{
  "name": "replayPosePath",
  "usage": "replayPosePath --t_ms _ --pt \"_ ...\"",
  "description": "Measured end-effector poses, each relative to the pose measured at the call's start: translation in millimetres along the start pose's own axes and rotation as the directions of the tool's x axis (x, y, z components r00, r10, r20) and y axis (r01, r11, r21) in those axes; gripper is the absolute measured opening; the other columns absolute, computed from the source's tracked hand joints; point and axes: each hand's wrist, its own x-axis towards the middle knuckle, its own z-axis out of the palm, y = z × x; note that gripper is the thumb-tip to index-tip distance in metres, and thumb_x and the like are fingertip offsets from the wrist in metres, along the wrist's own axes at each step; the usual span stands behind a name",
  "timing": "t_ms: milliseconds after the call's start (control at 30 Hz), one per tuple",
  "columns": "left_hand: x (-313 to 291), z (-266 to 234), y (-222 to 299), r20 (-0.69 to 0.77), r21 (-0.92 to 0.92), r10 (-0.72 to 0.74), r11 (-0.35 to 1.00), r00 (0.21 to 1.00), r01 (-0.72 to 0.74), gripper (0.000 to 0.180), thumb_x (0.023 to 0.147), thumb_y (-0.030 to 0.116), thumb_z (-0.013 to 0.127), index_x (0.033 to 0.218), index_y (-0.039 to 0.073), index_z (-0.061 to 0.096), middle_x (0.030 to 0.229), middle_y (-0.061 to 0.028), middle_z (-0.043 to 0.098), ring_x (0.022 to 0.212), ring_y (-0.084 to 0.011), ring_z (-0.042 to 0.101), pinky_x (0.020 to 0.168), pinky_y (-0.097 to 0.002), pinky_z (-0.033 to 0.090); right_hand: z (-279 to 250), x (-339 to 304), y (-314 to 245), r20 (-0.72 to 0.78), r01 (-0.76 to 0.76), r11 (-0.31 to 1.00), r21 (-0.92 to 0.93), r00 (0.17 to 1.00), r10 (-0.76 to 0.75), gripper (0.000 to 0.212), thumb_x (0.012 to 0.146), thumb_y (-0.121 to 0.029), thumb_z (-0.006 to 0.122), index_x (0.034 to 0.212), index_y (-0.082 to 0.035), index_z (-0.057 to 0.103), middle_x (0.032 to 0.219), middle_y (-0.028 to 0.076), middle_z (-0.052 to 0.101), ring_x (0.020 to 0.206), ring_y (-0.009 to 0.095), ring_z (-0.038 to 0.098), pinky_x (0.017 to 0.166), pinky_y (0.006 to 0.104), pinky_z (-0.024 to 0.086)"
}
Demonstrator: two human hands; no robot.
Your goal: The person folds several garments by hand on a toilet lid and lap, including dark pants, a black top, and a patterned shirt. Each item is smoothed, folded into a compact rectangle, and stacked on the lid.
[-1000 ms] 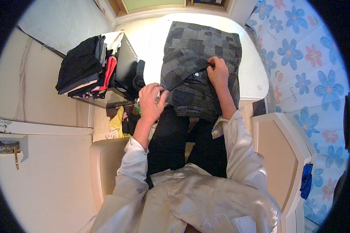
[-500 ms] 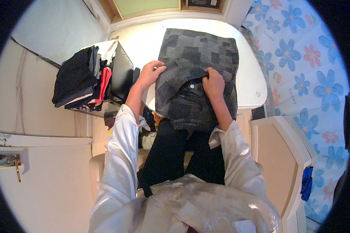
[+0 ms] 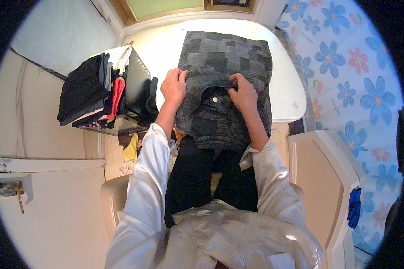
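A folded dark grey shirt (image 3: 224,58) with a patchwork-check pattern lies on the white table (image 3: 287,89), its near end hanging over the front edge towards my lap. Close to me, the fabric bends into a curved, collar-like opening, inside which a small round white button (image 3: 215,99) shows. At the left edge of the shirt, my left hand (image 3: 173,85) has its fingers closed on the cloth. My right hand (image 3: 243,93) pinches the rim of the opening between thumb and fingers, its wrist resting over the right side.
Left of the table, a stack of folded clothes (image 3: 83,92), black, grey and red, sits on a dark stand (image 3: 137,85). Loose yellow cloth (image 3: 130,150) lies lower down. A flower-printed curtain (image 3: 345,89) hangs at right, beside a cream panel (image 3: 318,175). A door handle (image 3: 19,197) shows far left.
My left hand has turned, its fingers now more closed at the shirt's left edge. My right hand has shifted slightly left along the rim, and the opening looks flatter and rounder.
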Motion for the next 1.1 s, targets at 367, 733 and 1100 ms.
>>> replayPosePath --t_ms 367,733,1100 --pt "0.1 -0.9 -0.2 0.006 -0.012 -0.005 1.0 1.0 0.005 0.028 0.094 0.038 0.06 0.09 0.011 0.062 0.093 -0.0088 0.063 0.086 -0.0331 0.063 0.075 -0.0443 0.048 2.9 38.5 44.8 0.432 0.027 0.945 0.326 0.885 -0.174 0.034 0.072 -0.027 0.076 0.098 -0.006 0.071 0.094 0.017 0.071 0.089 0.037 0.066 0.08 0.0398 0.051" --pt "-0.8 -3.2 -1.5 0.006 -0.021 0.002 1.0 1.0 -0.001 0.03 0.097 0.039 0.057 0.091 0.01 0.062 0.095 -0.0096 0.063 0.087 -0.0344 0.063 0.076 -0.0453 0.048 1.2 21.3 19.9 0.235 0.163 0.948 0.273 0.944 -0.23 0.024 0.073 -0.013 0.073 0.097 -0.01 0.071 0.099 0.013 0.068 0.098 0.032 0.065 0.087 0.0396 0.052" --pt "0.4 -2.9 -0.2 0.049 -0.01 -0.006 1.0 0.999 0.007 0.041 0.103 0.043 0.042 0.092 0.007 0.059 0.098 -0.0133 0.061 0.089 -0.0394 0.061 0.076 -0.0498 0.046 0.6 38.5 31.3 0.34 0.048 0.869 0.492 0.908 -0.243 0.029 0.078 -0.006 0.063 0.107 -0.005 0.067 0.105 0.017 0.07 0.103 0.035 0.065 0.093 0.0392 0.05"
